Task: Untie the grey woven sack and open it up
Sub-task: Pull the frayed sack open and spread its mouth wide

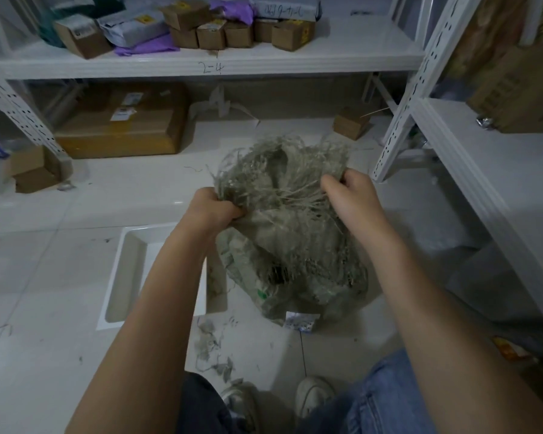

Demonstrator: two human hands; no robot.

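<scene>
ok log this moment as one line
left hand: grip on frayed mouth | right hand: grip on frayed mouth | grey woven sack: on floor, mouth being spread | white tray: beside sack

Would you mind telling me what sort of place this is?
Probably a parcel depot or stockroom: white metal shelving holds small cardboard boxes and mailer bags, and a large taped carton sits below.

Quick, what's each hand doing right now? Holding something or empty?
Left hand: closed, gripping the frayed top of the grey woven sack.
Right hand: closed, gripping the sack's frayed top on the other side.
</scene>
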